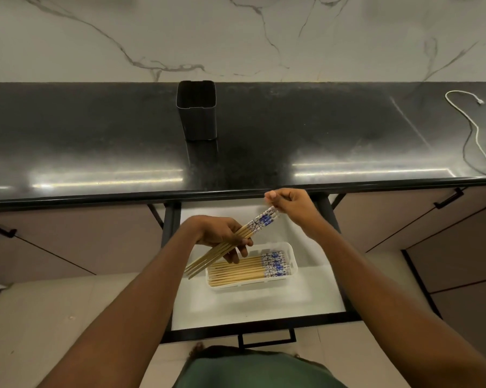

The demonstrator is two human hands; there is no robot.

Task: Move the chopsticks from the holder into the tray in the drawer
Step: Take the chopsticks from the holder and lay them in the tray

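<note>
- Gripped round its middle by the left hand [222,233], fingers curled: a bundle of slim pale bamboo chopsticks with blue-and-white patterned tops [260,221]. Keeps the sticks gathered as one group.
- Poised at the patterned ends, up and to the right of the left hand: the right hand [291,204], fingers curled and bunched. Probably squaring the ends or drawing one stick out; cannot tell whether a stick is actually pinched.
- Held slanted, plain tips low and toward the body, patterned tops high. Judged convenient for lowering alongside the sticks already stowed.
- Directly below the left hand: a shallow white rectangular plastic tray [292,256] in the open white-floored, black-framed drawer [264,303], carrying a flat row of matching chopsticks [236,271], patterned tops all toward the right hand's side.
- Beyond both hands, upright on the glossy black table [96,135]: a dark square-sided holder [197,113], nothing showing above its rim. Judged emptied; held bundle likely the last.
- Appearance: straight, thin, uniform in length, smooth; liable to roll or fan apart if loosely released.
</note>
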